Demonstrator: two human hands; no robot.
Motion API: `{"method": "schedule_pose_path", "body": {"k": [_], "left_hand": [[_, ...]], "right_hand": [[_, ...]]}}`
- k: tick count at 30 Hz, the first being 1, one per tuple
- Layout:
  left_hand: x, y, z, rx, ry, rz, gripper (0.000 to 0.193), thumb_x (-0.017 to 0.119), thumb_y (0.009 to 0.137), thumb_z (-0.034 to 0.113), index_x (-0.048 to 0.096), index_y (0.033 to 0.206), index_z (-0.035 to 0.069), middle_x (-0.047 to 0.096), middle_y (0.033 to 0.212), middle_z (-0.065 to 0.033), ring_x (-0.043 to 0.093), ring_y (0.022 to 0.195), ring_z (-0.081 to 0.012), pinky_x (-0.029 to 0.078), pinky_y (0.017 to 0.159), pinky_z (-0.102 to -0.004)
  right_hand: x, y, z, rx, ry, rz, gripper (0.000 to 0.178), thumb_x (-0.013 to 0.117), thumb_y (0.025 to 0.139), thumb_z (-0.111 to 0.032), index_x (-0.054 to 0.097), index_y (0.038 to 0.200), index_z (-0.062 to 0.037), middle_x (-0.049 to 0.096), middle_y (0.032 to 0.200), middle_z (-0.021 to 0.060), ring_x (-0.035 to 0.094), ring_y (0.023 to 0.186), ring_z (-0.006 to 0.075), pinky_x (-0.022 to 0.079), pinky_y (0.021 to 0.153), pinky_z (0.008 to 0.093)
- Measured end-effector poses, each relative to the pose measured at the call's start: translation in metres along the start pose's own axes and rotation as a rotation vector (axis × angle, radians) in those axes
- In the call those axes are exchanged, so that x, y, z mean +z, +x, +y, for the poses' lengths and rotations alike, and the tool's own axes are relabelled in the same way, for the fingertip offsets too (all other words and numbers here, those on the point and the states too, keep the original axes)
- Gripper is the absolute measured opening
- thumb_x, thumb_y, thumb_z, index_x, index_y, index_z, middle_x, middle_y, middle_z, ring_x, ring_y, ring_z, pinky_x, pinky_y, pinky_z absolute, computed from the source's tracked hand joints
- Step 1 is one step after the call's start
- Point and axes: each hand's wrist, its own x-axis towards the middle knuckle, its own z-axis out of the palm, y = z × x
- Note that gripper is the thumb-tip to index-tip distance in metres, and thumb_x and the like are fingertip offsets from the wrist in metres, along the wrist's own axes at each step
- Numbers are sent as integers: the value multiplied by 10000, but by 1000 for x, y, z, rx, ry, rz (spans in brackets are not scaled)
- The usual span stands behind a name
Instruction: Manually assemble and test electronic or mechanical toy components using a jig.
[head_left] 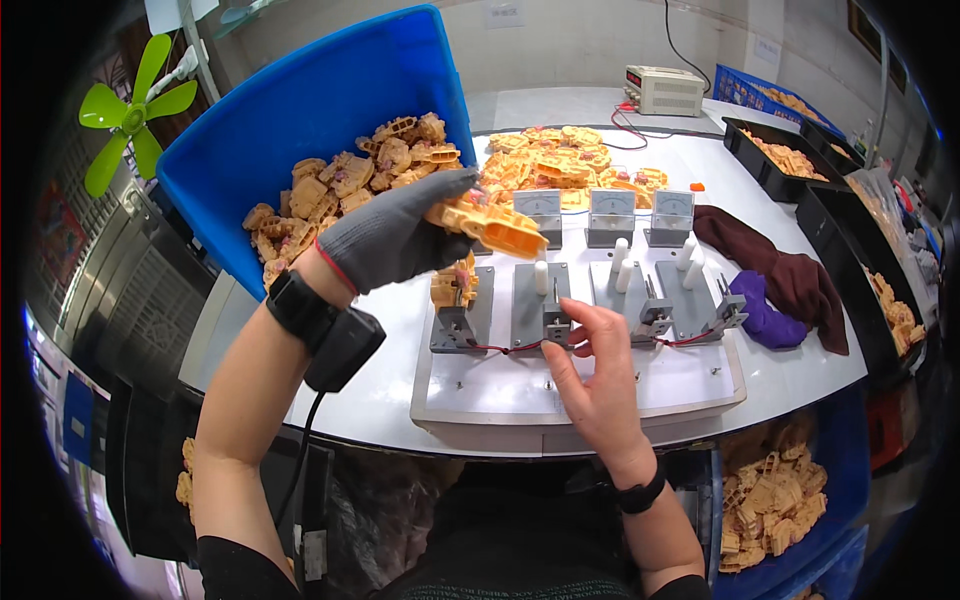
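Observation:
My left hand (400, 228), in a grey glove, is closed around an orange-yellow plastic housing (490, 226) above the second fixture plate (526, 300). My bare right hand (598, 370) has its thumb and index finger on the small metal clamp (557, 322) at the front of that plate. White pegs (541, 276) stand on the plate, and no housing sits there. On the leftmost fixture, another orange-yellow housing (452, 288) rests behind its clamp (457, 325). Two fixtures to the right hold bare white pegs (622, 272). Three dial meters (611, 210) stand behind the row.
A tilted blue bin (300, 135) full of housings stands at the left. More housings (550, 160) are heaped behind the meters. A power supply (664, 91), black trays (775, 155), a dark cloth (775, 255) and a purple cloth (765, 312) lie toward the right.

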Motion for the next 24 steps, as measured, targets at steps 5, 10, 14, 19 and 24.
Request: {"method": "schedule_pose_path", "body": {"k": [5,10,14,19,24], "left_hand": [[-24,27,4,-29,25,-2,374,673,948,342,591,1205,83,619,1068,-65,601,923,-145,545,798,-251],[-20,39,4,-41,59,-11,388,681,943,352,592,1206,81,609,1059,-55,593,870,-129,541,774,-248],[-19,49,1,-92,105,51,409,681,937,374,590,1208,82,615,1066,-57,607,867,-130,549,768,-248],[2,56,-6,-31,168,144,527,664,938,394,524,1305,42,621,1106,-104,653,931,-161,572,769,-267],[23,67,-27,270,998,201,643,629,954,411,425,1393,-11,562,1268,-175,627,1061,-190,558,823,-297]], "right_hand": [[3,-3,3,-51,-48,63,417,691,879,-30,552,1271,-56,514,1162,118,585,904,212,525,802,325],[1,-6,5,-37,8,35,404,693,874,-25,556,1254,-45,576,1071,122,608,884,217,527,794,327],[1,-6,2,-12,65,33,377,697,871,-23,564,1223,-34,610,1012,117,626,839,202,527,776,323],[-3,-6,4,-36,115,-1,305,713,856,-28,581,1131,-30,609,947,97,619,771,183,519,721,302],[-4,-6,4,-45,128,-18,267,734,838,-47,594,1065,-32,598,870,77,598,737,171,508,674,291]]}}
